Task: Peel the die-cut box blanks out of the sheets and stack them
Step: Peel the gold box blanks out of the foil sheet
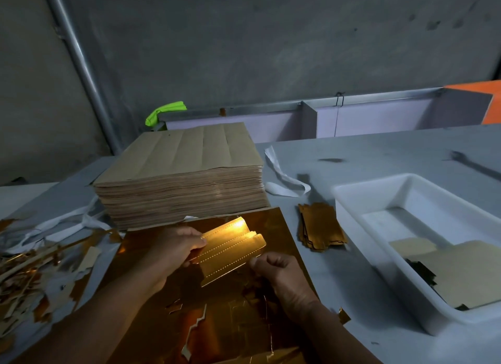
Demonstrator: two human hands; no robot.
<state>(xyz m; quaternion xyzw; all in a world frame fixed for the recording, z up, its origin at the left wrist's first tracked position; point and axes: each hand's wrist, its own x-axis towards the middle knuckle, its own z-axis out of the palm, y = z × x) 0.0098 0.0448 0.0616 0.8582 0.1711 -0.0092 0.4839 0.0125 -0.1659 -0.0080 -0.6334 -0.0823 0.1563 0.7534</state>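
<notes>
Between the two hands, a gold box blank (pixel 230 251) is held over the gold sheet (pixel 217 323). It is tilted, and its perforated fold lines catch the light. The left hand (pixel 173 251) pinches the blank's left edge between thumb and fingers. The right hand (pixel 282 277) has its fingers curled and pinches the blank's near right edge with the thumb on top.

Beneath both hands, the gold sheet lies flat on the table (pixel 379 152). Cut outlines and lifted slivers show in it nearer the wrists.

Beyond the left hand, at the sheet's far edge, stands a tall stack of brown sheets (pixel 179 174), plain side up.

Right of the right hand and farther out, a small pile of peeled blanks (pixel 320 228) lies on the table, just beside a white tray (pixel 352 201). The tray holds flat brown card pieces (pixel 466 271). Beyond the pile, a white strap (pixel 282 176) lies looped on the table.

Left of the left hand, a heap of gold and brown scrap strips (pixel 27 268) covers the table edge.
</notes>
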